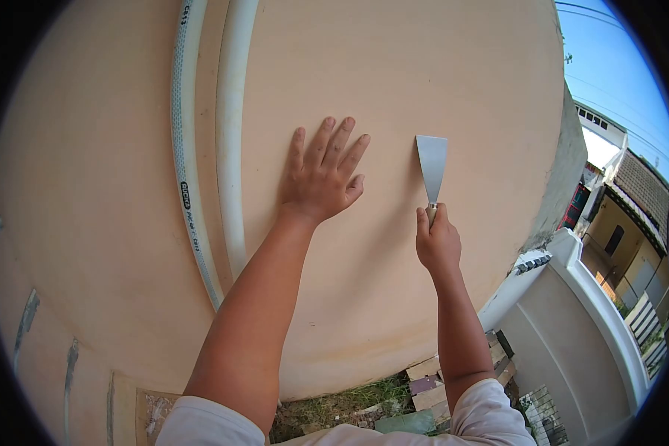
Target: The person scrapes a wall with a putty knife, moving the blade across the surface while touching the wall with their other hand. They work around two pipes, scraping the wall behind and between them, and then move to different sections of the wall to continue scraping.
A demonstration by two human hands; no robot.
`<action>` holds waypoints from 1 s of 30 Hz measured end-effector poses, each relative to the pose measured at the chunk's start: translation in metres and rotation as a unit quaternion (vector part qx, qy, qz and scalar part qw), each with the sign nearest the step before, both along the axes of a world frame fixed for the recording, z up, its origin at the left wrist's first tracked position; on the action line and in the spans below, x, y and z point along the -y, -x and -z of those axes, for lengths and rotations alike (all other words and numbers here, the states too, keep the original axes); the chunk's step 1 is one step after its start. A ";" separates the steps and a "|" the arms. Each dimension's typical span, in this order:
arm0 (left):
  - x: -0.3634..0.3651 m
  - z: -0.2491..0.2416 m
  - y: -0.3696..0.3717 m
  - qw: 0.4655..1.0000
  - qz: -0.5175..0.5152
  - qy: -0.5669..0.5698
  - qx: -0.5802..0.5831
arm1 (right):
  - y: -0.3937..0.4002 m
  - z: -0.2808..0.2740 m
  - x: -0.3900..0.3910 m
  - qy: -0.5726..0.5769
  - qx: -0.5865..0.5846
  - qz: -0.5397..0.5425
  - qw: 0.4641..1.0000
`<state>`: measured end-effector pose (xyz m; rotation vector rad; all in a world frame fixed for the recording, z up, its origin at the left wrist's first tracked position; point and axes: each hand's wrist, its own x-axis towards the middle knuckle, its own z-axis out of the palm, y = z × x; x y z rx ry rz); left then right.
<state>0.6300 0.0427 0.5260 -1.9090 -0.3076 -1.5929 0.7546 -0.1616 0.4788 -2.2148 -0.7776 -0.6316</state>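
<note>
A peach-painted wall (pixel 364 82) fills most of the head view. Against it my left hand (pixel 323 175) lies flat with its fingers spread, just right of the white pipes. My right hand (pixel 438 241) is wrapped around the wooden handle of a putty knife (pixel 432 165). The knife's broad metal blade points up, its edge close to the wall surface, and a shadow falls down and to the left of it. My fingers hide most of the handle.
Two white pipes, one printed (pixel 188 160) and one plain (pixel 232 134), run up the wall at left. Grass and loose tiles (pixel 427 390) lie at its foot. A low white boundary wall (pixel 572 327) stands at right, with a house (pixel 628 230) beyond.
</note>
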 end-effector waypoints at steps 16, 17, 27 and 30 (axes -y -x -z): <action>0.002 0.002 0.001 1.000 -0.007 -0.007 0.014 | 0.012 0.273 0.004 -0.009 -0.179 -0.043 0.983; 0.001 0.000 0.000 1.000 -0.010 -0.008 0.009 | 0.014 0.276 0.004 -0.029 -0.171 -0.056 0.983; -0.004 0.003 0.001 0.999 -0.042 -0.027 0.011 | 0.019 0.151 -0.015 -0.028 -0.171 -0.174 0.969; -0.003 0.006 0.001 0.997 -0.067 -0.039 0.011 | 0.023 0.265 -0.009 -0.077 -0.260 -0.198 0.942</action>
